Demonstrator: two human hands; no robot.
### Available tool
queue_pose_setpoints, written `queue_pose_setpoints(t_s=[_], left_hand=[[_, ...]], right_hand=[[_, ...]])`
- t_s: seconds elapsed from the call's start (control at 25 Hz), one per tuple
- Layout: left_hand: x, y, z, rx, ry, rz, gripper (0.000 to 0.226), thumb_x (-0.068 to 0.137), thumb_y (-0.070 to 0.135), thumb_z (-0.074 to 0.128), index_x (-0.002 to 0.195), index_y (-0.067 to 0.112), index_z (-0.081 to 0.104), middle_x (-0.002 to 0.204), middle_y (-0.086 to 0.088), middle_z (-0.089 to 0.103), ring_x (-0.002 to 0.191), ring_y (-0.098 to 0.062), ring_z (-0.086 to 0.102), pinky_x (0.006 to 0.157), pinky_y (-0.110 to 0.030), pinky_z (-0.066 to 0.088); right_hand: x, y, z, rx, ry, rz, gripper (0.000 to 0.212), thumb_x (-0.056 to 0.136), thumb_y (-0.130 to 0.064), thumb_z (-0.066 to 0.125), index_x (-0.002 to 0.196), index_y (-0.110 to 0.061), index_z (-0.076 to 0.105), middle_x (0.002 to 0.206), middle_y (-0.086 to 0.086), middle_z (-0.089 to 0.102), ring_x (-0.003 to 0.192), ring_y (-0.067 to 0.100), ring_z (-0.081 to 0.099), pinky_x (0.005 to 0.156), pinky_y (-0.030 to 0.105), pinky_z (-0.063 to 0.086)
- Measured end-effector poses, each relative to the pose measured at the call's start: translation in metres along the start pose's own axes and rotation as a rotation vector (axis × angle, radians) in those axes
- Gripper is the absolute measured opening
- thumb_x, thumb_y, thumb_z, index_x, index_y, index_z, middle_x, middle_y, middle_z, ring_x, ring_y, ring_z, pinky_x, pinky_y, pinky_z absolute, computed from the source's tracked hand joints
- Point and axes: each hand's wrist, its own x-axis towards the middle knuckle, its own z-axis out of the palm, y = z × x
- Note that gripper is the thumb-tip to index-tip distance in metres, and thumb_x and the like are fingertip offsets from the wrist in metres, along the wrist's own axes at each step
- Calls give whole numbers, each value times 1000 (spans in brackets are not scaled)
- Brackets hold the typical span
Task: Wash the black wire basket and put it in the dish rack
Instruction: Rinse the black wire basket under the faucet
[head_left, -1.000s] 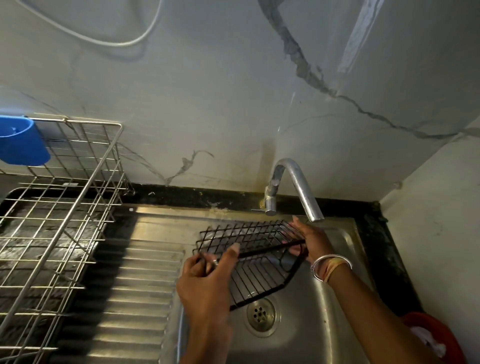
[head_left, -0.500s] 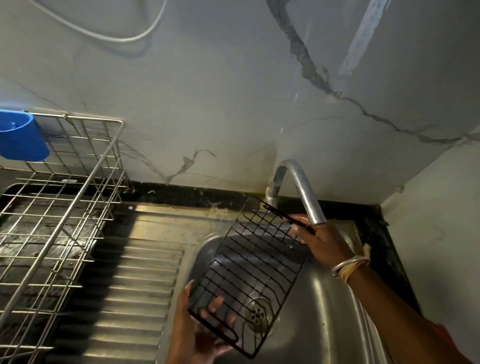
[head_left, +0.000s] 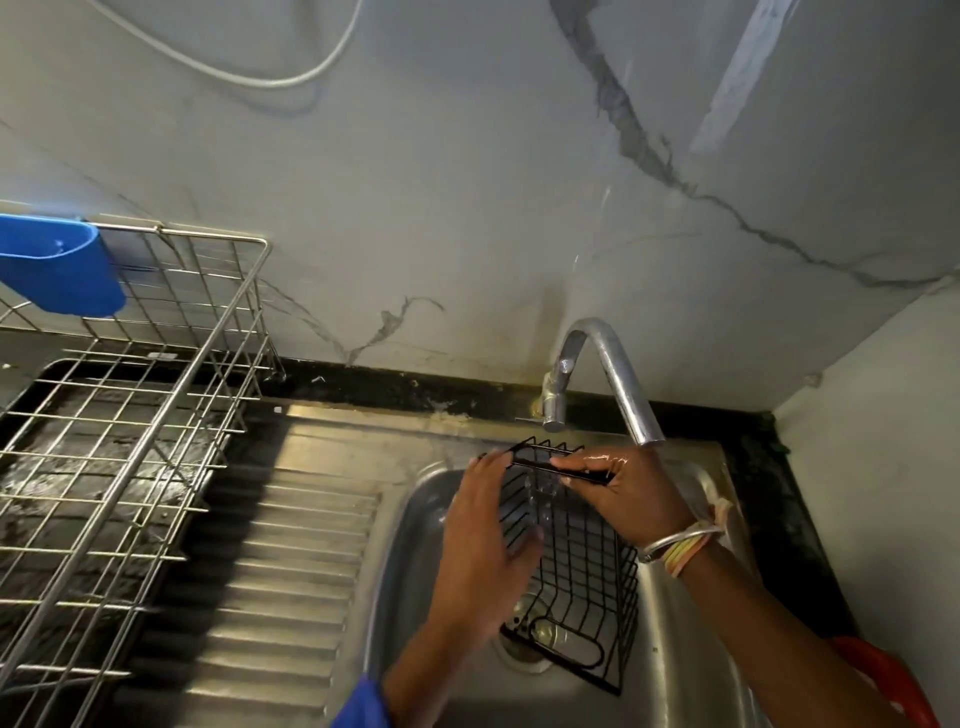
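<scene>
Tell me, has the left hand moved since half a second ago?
Yes. The left hand went from the near side of the drain up the left side of the basket, toward the tap.

Tap spout (head_left: 618, 374) overhangs the basin (head_left: 415, 519); drainboard (head_left: 291, 545) toward the rack (head_left: 130, 473) seems passable.

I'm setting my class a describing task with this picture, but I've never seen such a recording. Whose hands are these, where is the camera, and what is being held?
There is no machine here. A person wears one camera on the head, so you look forward and down at their own two hands. The right hand pinches the top rim of a black wire basket, held on end over the steel sink, beneath the tap. The left hand, blurred, lies flat against the basket's side. Left of the sink stands a wire dish rack with a blue cup hung on it.
</scene>
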Motion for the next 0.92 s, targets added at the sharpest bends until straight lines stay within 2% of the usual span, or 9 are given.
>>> queue_pose_setpoints(t_s=[0.08,0.16,0.24,0.44,0.56,0.64,0.72,0.8,0.92], left_hand=[[47,16,-1,392,-179,174,72,95,32,64,156,33,28,165,14,23,156,-11,11,128,-46,5],[84,32,-2,564,-352,212,48,97,26,59,143,29,48,149,1,52,140,-19,46,121,-47,30],[100,37,-2,557,-422,146,29,97,17,54,125,23,61,118,-7,69,109,-26,66,96,-41,53],[87,23,1,353,-179,170,31,97,12,54,121,23,69,108,-3,75,96,-23,71,80,-30,53],[80,-4,-3,216,-91,-12,22,103,16,55,118,17,71,91,0,73,74,-7,67,63,-17,50],[73,-14,-3,96,-40,-44,20,104,18,55,115,14,72,81,5,69,61,5,60,55,-10,44],[67,-12,4,74,-15,-33,21,104,17,56,120,17,70,91,2,73,63,5,60,57,-7,43],[62,-7,13,133,-28,-19,24,103,15,56,125,18,66,105,0,73,75,0,61,59,-6,42],[58,-10,9,77,32,-47,23,102,13,57,123,18,64,102,3,71,74,2,61,61,-7,44]], right_hand=[[1,2,-4,48,-48,-41,31,78,-7,77,96,-32,74,98,-21,69,95,-6,64,88,16,52],[1,4,-8,89,-35,-97,28,75,-5,79,95,-25,77,99,-15,68,98,3,64,90,21,52],[0,5,-8,115,35,-89,27,77,-2,75,95,-22,77,97,-17,66,98,2,63,91,22,52],[-2,3,1,1,143,-275,24,84,-19,58,103,-22,72,108,-9,64,110,9,57,95,29,49],[-3,7,-3,50,133,-150,32,90,-44,50,115,-32,65,125,-1,54,123,13,47,104,26,41],[-2,4,0,171,46,37,37,91,-60,40,122,-46,54,128,5,54,114,21,56,96,35,50],[7,-1,11,233,50,171,40,88,-73,30,120,-55,47,124,4,59,113,26,58,92,43,52],[18,-11,19,234,80,214,57,81,-84,24,124,-54,46,127,-8,58,119,17,54,99,42,45],[12,-10,18,103,29,208,59,85,-79,23,133,-50,39,129,-10,54,120,13,51,97,37,41]])
